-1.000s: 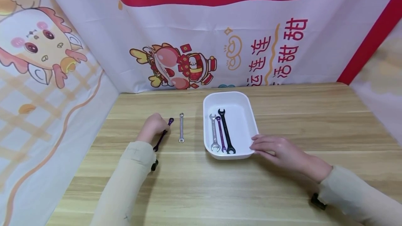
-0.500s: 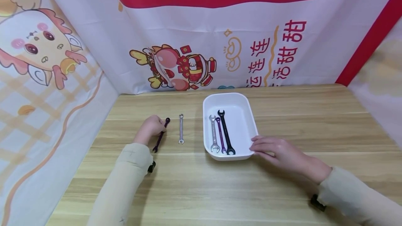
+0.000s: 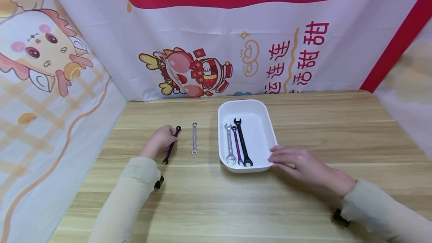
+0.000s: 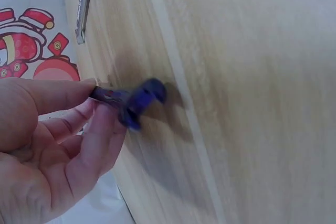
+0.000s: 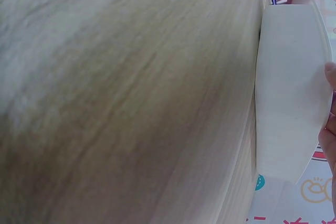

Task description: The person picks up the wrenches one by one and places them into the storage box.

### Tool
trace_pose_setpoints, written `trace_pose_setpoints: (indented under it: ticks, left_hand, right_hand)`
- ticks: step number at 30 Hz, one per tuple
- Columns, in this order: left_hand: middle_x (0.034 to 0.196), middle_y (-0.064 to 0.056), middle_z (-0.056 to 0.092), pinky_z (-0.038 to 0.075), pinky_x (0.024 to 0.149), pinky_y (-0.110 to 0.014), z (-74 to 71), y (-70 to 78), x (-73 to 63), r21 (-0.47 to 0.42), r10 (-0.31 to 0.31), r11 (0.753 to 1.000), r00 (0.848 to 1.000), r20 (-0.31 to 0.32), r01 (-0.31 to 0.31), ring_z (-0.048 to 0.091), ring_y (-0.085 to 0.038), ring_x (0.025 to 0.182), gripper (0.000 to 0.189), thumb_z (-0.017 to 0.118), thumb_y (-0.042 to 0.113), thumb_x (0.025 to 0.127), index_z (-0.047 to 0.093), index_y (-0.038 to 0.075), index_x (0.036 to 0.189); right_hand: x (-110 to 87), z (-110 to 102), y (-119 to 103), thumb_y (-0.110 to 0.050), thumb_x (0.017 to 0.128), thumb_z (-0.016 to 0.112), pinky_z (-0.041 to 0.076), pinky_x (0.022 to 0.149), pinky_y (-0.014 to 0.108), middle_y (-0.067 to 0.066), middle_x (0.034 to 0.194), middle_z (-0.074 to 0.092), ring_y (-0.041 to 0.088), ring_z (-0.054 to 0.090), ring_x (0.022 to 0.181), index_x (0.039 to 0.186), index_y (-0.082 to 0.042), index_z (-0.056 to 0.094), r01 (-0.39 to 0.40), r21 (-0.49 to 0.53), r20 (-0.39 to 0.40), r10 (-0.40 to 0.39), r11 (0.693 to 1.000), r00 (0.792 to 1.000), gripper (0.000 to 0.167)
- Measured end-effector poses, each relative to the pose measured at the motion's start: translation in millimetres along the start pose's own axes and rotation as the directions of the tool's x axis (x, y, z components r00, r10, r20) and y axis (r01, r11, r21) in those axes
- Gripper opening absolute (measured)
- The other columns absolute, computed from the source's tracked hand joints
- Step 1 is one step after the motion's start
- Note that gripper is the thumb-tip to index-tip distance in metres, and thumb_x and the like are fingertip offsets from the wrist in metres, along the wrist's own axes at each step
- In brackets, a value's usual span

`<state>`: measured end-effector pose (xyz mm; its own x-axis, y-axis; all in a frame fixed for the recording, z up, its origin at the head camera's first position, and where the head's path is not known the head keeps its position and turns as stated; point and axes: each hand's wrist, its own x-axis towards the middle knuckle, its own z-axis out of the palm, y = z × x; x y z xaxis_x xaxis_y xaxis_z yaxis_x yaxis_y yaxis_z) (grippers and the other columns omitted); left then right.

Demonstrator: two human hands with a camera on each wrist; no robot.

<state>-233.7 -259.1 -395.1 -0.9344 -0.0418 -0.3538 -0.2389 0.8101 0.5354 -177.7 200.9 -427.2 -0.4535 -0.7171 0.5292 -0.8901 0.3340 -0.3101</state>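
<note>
Between thumb and fingers my left hand (image 3: 162, 137) pinches a purple combination wrench (image 3: 171, 147). In the left wrist view the open end of this purple wrench (image 4: 144, 99) points away from the hand, its shadow falling on the wood apart from it. A small silver wrench (image 3: 194, 139) lies on the table just to the right. My right hand (image 3: 305, 163) holds the near right corner of a white tray (image 3: 259, 130) by its rim. Inside, along the tray's left side, lie a silver open-end wrench (image 3: 230, 143), a thin purple wrench (image 3: 237, 145) and a larger black wrench (image 3: 243, 141).
The wooden table (image 3: 216, 205) runs back to a printed white cloth (image 3: 189, 21) with red shapes and cartoon figures. Another printed cloth (image 3: 67, 123) borders the left side. The tray's wall (image 5: 291, 93) rises beside the table surface in the right wrist view.
My left hand has drawn slightly left with the purple wrench, which has turned a little more upright in the head view. The right hand and tray keep their places.
</note>
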Motion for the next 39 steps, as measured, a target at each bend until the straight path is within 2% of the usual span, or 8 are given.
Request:
trace_pose_setpoints:
  ticks: [3, 7, 12, 16, 20, 25, 30, 39]
  left_hand:
    - [0.093, -0.014, 0.058, 0.05, 0.057, -0.022, -1.2, -2.8, -0.5, -0.085, -0.005, 0.996, 1.0, -0.003, 0.005, 0.054, -0.014, 0.066, 0.014, 0.063, 0.001, 0.097, 0.055, -0.007, 0.107]
    - [0.096, -0.016, 0.061, 0.054, 0.061, -0.023, -3.6, -4.5, -1.8, -0.184, -0.009, 0.983, 1.0, -0.018, 0.005, 0.056, -0.014, 0.068, 0.022, 0.06, 0.002, 0.099, 0.053, -0.01, 0.116]
    - [0.107, -0.02, 0.059, 0.059, 0.07, -0.027, -3.0, -2.0, -2.7, -0.308, -0.036, 0.951, 0.998, -0.045, 0.021, 0.061, -0.019, 0.079, 0.027, 0.059, 0.001, 0.1, 0.051, -0.012, 0.123]
    - [0.111, -0.022, 0.058, 0.061, 0.073, -0.027, 0.1, 1.5, -2.9, -0.396, -0.052, 0.918, 0.997, -0.057, 0.025, 0.064, -0.022, 0.085, 0.031, 0.058, -0.001, 0.099, 0.049, -0.013, 0.127]
    - [0.109, -0.017, 0.058, 0.06, 0.072, -0.024, 3.2, 3.5, -2.3, -0.471, -0.05, 0.882, 0.997, -0.055, 0.018, 0.061, -0.017, 0.083, 0.033, 0.059, 0.001, 0.1, 0.05, -0.013, 0.129]
    - [0.102, -0.009, 0.057, 0.058, 0.068, -0.021, 7.0, 1.5, 0.0, -0.588, -0.046, 0.809, 0.999, -0.021, 0.024, 0.057, -0.013, 0.08, 0.032, 0.058, 0.002, 0.102, 0.051, -0.012, 0.129]
    - [0.097, -0.005, 0.057, 0.058, 0.067, -0.019, 9.9, 0.7, 0.2, -0.667, -0.05, 0.744, 0.999, -0.011, 0.03, 0.057, -0.009, 0.076, 0.037, 0.059, 0.003, 0.102, 0.049, -0.011, 0.134]
    - [0.105, -0.006, 0.058, 0.058, 0.071, -0.019, 15.4, 10.6, -3.7, -0.691, -0.084, 0.721, 0.996, -0.027, 0.042, 0.059, -0.009, 0.077, 0.044, 0.061, 0.006, 0.103, 0.047, -0.006, 0.142]
  right_hand:
    - [-0.3, -0.9, 0.0, -0.017, 0.096, 0.074, 0.036, 0.108, 0.012, 0.002, 0.112, 0.075, 0.026, 0.07, 0.108, 0.107, -0.011, 0.08, 0.002, 0.01, 0.008, -0.002, 1.0, 1.0, 0.014]
    - [-0.2, -1.7, -0.5, 0.001, 0.081, 0.083, 0.035, 0.109, 0.011, 0.002, 0.112, 0.076, 0.026, 0.07, 0.108, 0.107, -0.011, 0.08, -0.001, 0.019, 0.016, 0.0, 1.0, 1.0, 0.029]
    - [0.2, -2.3, -1.0, 0.005, 0.076, 0.084, 0.035, 0.108, 0.011, 0.002, 0.111, 0.076, 0.026, 0.07, 0.108, 0.107, -0.011, 0.08, -0.003, 0.026, 0.016, 0.002, 1.0, 1.0, 0.035]
    - [0.0, -1.6, -0.4, 0.003, 0.079, 0.083, 0.036, 0.108, 0.011, 0.003, 0.111, 0.076, 0.026, 0.07, 0.107, 0.107, -0.01, 0.08, 0.011, 0.024, 0.005, -0.011, 1.0, 1.0, 0.032]
    - [-0.2, 0.2, 0.4, -0.015, 0.095, 0.075, 0.038, 0.108, 0.013, 0.003, 0.11, 0.076, 0.026, 0.071, 0.106, 0.106, -0.01, 0.08, 0.037, 0.024, -0.019, -0.036, 0.999, 0.999, 0.013]
    - [1.0, 2.4, 0.3, -0.036, 0.108, 0.051, 0.039, 0.108, 0.015, 0.005, 0.11, 0.076, 0.027, 0.071, 0.105, 0.106, -0.009, 0.08, 0.068, 0.023, -0.052, -0.067, 0.997, 0.996, 0.04]
    - [2.3, 2.5, -0.4, -0.037, 0.108, 0.048, 0.039, 0.108, 0.016, 0.006, 0.109, 0.076, 0.028, 0.071, 0.105, 0.105, -0.008, 0.08, 0.083, 0.018, -0.069, -0.081, 0.996, 0.994, 0.044]
    - [2.0, 1.2, -0.7, -0.036, 0.108, 0.05, 0.043, 0.107, 0.019, 0.007, 0.111, 0.076, 0.028, 0.071, 0.105, 0.106, -0.008, 0.08, 0.078, 0.011, -0.067, -0.077, 0.997, 0.995, 0.041]
